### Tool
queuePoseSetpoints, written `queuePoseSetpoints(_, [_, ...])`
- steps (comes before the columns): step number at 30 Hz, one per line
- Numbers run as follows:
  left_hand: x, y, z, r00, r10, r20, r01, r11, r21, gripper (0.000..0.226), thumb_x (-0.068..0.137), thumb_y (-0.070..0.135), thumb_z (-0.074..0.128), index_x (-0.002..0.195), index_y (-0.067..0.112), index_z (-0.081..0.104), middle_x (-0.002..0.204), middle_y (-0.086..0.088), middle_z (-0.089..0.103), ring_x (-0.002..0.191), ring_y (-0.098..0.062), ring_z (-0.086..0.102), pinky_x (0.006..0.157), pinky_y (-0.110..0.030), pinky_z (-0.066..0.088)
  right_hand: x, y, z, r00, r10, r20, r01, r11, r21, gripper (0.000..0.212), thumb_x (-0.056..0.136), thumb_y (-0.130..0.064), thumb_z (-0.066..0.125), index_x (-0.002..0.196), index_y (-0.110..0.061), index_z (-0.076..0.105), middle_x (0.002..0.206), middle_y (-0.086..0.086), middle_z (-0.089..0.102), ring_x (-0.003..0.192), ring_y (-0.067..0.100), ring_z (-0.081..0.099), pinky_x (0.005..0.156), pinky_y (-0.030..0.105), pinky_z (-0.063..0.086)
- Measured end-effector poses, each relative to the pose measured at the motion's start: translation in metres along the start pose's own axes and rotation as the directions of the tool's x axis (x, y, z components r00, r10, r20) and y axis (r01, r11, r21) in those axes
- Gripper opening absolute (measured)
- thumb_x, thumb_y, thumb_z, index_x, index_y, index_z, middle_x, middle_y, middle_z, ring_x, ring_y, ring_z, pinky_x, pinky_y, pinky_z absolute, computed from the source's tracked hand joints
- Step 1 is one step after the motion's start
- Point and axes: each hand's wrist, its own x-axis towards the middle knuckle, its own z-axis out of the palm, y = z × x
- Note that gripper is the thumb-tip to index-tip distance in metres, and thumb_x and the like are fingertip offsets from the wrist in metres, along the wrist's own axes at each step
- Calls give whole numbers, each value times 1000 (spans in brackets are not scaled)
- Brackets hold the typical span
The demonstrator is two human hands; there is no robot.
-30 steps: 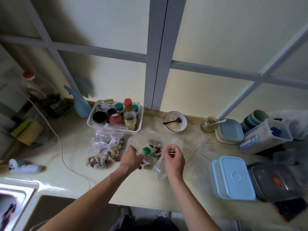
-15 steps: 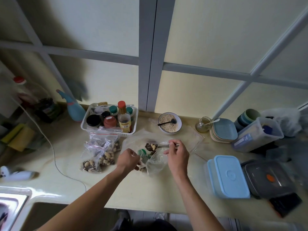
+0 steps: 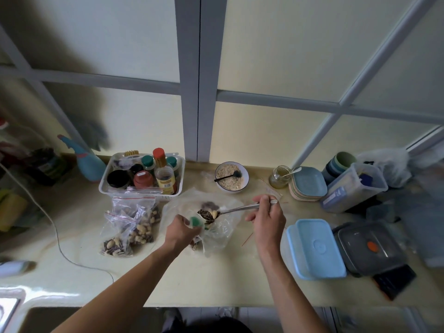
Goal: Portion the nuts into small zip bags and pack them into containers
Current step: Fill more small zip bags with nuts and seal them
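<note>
At mid-counter, a right hand (image 3: pixel 265 218) grips a spoon (image 3: pixel 236 209) heaped with nuts (image 3: pixel 208 214) over a small bag (image 3: pixel 213 236) that the left hand (image 3: pixel 181 233) pinches open. A tilt, or a slack bag mouth, could scatter nuts across the counter (image 3: pixel 216 280). Filled bags (image 3: pixel 129 227) lie toward the left edge, a blue container (image 3: pixel 314 248) toward the right. No label is readable.
</note>
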Motion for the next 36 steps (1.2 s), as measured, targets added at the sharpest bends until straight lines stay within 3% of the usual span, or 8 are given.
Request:
queuePoseSetpoints(3, [10, -4, 9, 1000, 21, 2, -22, 999, 44, 59, 66, 43, 82, 106, 15, 48, 90, -10, 69, 76, -30, 71, 69, -44, 62, 1, -4, -6, 1000, -9, -13, 9, 1000, 2, 33, 106, -24, 40, 86, -19, 66, 52, 3, 64, 59, 19, 66, 75, 44, 57])
queuePoseSetpoints(6, [6, 3, 15, 998, 68, 15, -69, 994, 86, 58, 69, 38, 74, 112, 15, 43, 91, -13, 69, 79, -29, 69, 71, -42, 60, 0, -6, -8, 999, -36, 38, 37, 999, -23, 32, 106, -23, 41, 85, -20, 64, 52, 2, 65, 57, 16, 65, 72, 38, 54])
queuePoseSetpoints(13, [-9, 19, 18, 985, 175, 6, -171, 955, 241, 39, 82, 16, 67, 107, 13, 38, 89, -11, 61, 72, -27, 57, 48, -31, 40, -6, -6, 0, 982, -113, 149, 132, 984, -119, 29, 108, -22, 42, 91, -15, 64, 66, 4, 68, 55, 2, 61, 62, 12, 41])
queuePoseSetpoints(18, [-8, 18, 19, 980, 199, -14, -188, 944, 272, 44, 80, 16, 63, 118, 9, 41, 96, -15, 65, 83, -34, 62, 63, -35, 48, -7, 1, 11, 939, -268, 215, 311, 929, -198, 38, 99, -39, 34, 91, -18, 64, 86, -2, 69, 75, 20, 65, 74, 30, 45])
queuePoseSetpoints(24, [-5, 21, 23, 967, 253, -23, -240, 937, 253, 36, 84, 19, 62, 116, 10, 46, 93, -14, 69, 85, -35, 66, 71, -41, 53, -9, -2, 18, 885, -343, 316, 413, 891, -190, 29, 102, -31, 41, 92, -14, 63, 89, -1, 65, 75, 22, 62, 75, 36, 48])
queuePoseSetpoints(28, [-4, 22, 25, 965, 259, -35, -248, 949, 193, 33, 87, 27, 65, 110, 11, 47, 86, -10, 70, 75, -29, 67, 68, -41, 56, -9, -3, 19, 729, -337, 595, 527, 832, -174, 18, 103, -26, 48, 100, -19, 64, 99, -2, 59, 74, 19, 65, 77, 38, 54])
queuePoseSetpoints(32, [0, 21, 21, 965, 256, -50, -242, 950, 199, 41, 86, 23, 65, 119, 6, 48, 93, -15, 72, 89, -34, 68, 75, -38, 52, -6, 0, 20, 539, -253, 803, 588, 796, -144, 23, 101, -18, 55, 108, -26, 75, 104, -1, 55, 90, 11, 65, 88, 23, 52])
queuePoseSetpoints(36, [2, 24, 16, 973, 226, -55, -213, 961, 179, 37, 85, 20, 67, 114, 9, 47, 94, -17, 71, 89, -36, 67, 68, -34, 46, -2, -4, 13, 528, -246, 813, 579, 804, -132, 26, 97, -12, 61, 108, -27, 80, 105, -8, 56, 95, 8, 62, 88, 20, 51])
